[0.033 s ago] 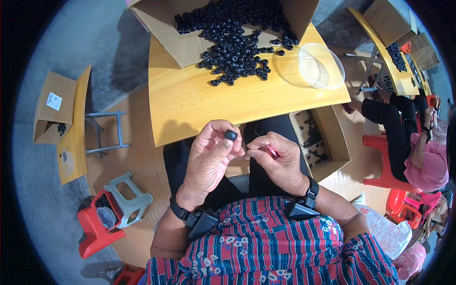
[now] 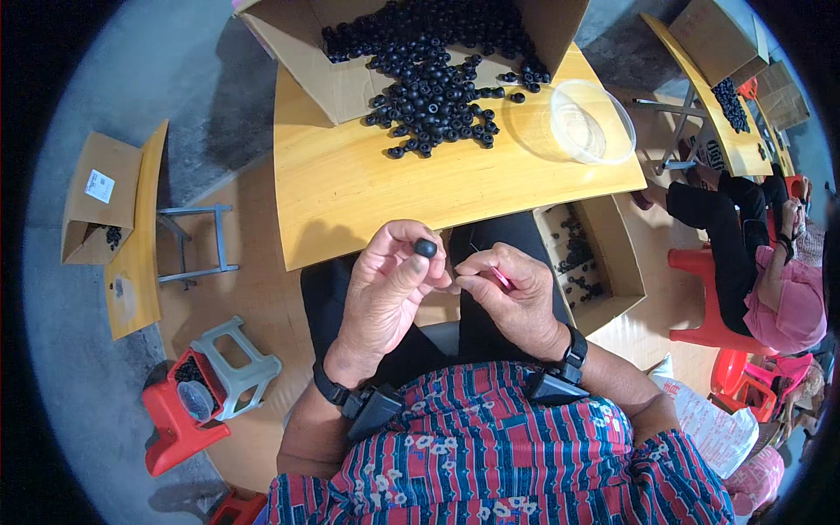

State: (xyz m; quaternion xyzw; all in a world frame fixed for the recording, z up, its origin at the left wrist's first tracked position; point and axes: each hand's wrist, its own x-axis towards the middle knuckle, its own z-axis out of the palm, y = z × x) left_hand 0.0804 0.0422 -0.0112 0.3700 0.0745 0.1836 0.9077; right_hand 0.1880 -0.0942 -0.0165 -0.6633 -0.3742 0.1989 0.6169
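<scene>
Above my lap, my left hand (image 2: 391,287) pinches a small round black piece (image 2: 425,248) between thumb and fingertips. Close on its right, my right hand (image 2: 516,289) is closed around a slim pink tool (image 2: 501,278), mostly hidden by the fingers; its exact kind does not show. The fingertips of both hands nearly meet. On the yellow table (image 2: 376,206) beyond, a heap of similar black pieces (image 2: 433,101) spills from a cardboard box (image 2: 306,74) lying on its side.
A clear round plastic tub (image 2: 619,127) stands on the table's right. Below that side, an open carton (image 2: 619,254) holds scattered black pieces. Stools (image 2: 249,367) are at the lower left. To the right, a person in pink (image 2: 783,302) sits by another table (image 2: 739,144).
</scene>
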